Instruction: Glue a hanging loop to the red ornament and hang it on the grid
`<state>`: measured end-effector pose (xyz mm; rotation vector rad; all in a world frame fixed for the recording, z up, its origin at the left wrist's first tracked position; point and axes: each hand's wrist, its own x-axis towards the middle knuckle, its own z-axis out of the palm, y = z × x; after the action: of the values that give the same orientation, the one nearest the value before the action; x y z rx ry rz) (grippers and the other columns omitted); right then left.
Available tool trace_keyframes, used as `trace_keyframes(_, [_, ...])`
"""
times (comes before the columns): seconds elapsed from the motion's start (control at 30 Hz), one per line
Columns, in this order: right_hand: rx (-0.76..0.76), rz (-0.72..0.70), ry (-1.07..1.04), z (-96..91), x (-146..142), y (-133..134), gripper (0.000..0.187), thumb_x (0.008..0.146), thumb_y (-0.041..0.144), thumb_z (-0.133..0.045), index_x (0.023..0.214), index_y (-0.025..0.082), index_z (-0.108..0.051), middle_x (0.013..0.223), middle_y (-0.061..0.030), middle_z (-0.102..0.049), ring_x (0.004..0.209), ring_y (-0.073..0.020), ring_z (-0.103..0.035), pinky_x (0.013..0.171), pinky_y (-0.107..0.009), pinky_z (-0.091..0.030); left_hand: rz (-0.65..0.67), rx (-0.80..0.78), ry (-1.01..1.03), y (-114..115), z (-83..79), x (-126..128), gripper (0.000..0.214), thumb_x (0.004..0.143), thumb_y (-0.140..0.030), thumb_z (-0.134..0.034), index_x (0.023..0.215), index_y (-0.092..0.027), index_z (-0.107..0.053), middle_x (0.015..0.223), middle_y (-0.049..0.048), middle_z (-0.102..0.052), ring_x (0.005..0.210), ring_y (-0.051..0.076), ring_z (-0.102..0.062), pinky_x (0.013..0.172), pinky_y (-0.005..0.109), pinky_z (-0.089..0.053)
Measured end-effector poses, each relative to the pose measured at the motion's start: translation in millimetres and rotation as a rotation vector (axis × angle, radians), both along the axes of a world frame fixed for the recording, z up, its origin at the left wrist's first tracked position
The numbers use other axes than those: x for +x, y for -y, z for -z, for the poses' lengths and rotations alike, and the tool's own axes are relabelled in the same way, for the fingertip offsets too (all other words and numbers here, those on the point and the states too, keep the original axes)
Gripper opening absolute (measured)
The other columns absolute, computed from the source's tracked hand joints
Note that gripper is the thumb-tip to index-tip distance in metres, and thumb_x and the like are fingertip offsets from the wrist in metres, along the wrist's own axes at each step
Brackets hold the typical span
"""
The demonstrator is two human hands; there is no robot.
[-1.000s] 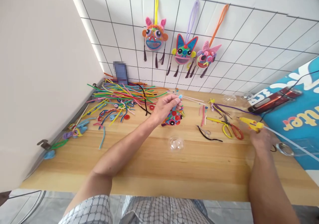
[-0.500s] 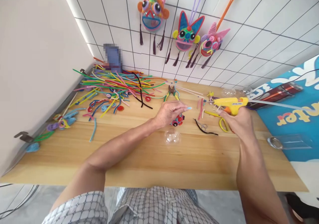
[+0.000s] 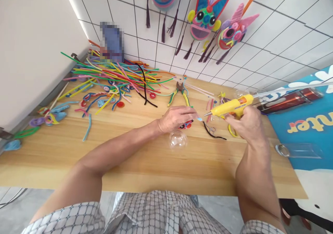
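My left hand (image 3: 177, 118) is closed in a pinch on a small light-blue piece (image 3: 199, 119) just above the wooden table (image 3: 145, 164). My right hand (image 3: 246, 123) grips a yellow glue gun (image 3: 230, 107) whose metal tip points left, almost touching the blue piece. A colourful round craft ball (image 3: 186, 125) lies partly hidden under my left hand. A clear plastic half-sphere (image 3: 178, 139) rests on the table just in front of that hand.
A heap of coloured pipe cleaners (image 3: 114, 78) covers the back left. Green-handled pliers (image 3: 179, 92), small scissors (image 3: 211, 130) and a black pipe cleaner lie near the middle. Craft masks (image 3: 206, 17) hang on the tiled wall. A blue mat (image 3: 309, 126) and red tube (image 3: 291, 100) are at right.
My right hand lifted the glue gun from the table's right side and brought its tip to the blue piece. My left hand came down and nearer. The camera tilted downward.
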<state>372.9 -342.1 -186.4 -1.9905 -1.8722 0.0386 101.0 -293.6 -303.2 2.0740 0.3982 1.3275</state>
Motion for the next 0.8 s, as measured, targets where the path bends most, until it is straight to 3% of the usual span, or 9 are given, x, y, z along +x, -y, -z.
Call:
trace_keyframes(0.1, [-0.014, -0.036, 0.02, -1.9, 1.5, 0.9, 0.028, 0.067, 0.047, -0.061, 0.061, 0.027, -0.042, 0.057, -0.0029, -0.051, 0.058, -0.0186, -0.048, 0.061, -0.035, -0.037, -0.023, 0.061, 0.035, -0.7, 2.6, 0.3, 0.023, 0.106, -0.045, -0.068, 0.109, -0.029, -0.085, 0.111, 0.0106, -0.083, 0.1, 0.021, -0.081, 0.091, 0.03, -0.063])
trace_keyframes(0.23, [-0.007, -0.114, 0.023, 0.0, 1.3, 0.4, 0.028, 0.068, 0.046, -0.057, 0.061, 0.028, -0.037, 0.052, 0.0012, -0.04, 0.055, -0.0173, -0.044, 0.059, -0.033, -0.035, -0.147, 0.339, -0.015, -2.5, 4.5, 0.2, 0.028, 0.113, -0.035, -0.055, 0.114, -0.024, -0.082, 0.111, 0.0098, -0.083, 0.102, 0.017, -0.081, 0.091, 0.026, -0.063])
trace_keyframes(0.37, [0.023, -0.131, 0.027, 3.9, 3.0, -1.2, 0.029, 0.069, 0.046, -0.056, 0.061, 0.029, -0.035, 0.053, 0.0022, -0.04, 0.054, -0.0157, -0.041, 0.057, -0.033, -0.032, -0.237, 0.538, -0.025, -3.4, 3.4, -0.2, 0.028, 0.115, -0.027, -0.05, 0.118, -0.019, -0.076, 0.11, 0.0097, -0.082, 0.101, 0.015, -0.08, 0.091, 0.024, -0.063])
trace_keyframes(0.63, [0.001, -0.132, 0.017, 9.8, 4.4, -3.7, 0.024, 0.07, 0.047, -0.054, 0.068, 0.026, -0.045, 0.065, -0.0034, -0.057, 0.061, -0.0188, -0.051, 0.062, -0.033, -0.038, -0.213, 0.551, 0.01, -4.0, 3.1, 0.2, 0.023, 0.113, -0.023, -0.053, 0.122, -0.018, -0.073, 0.111, 0.0102, -0.082, 0.104, 0.015, -0.079, 0.094, 0.023, -0.062])
trace_keyframes(0.8, [-0.005, -0.128, 0.035, 10.2, 4.3, -4.2, 0.022, 0.07, 0.044, -0.056, 0.067, 0.026, -0.044, 0.06, -0.0004, -0.05, 0.061, -0.0174, -0.048, 0.062, -0.033, -0.037, -0.215, 0.497, -0.069, -4.9, 8.1, -0.9, 0.029, 0.115, -0.029, -0.049, 0.12, -0.021, -0.076, 0.114, 0.0099, -0.082, 0.106, 0.015, -0.079, 0.094, 0.024, -0.062])
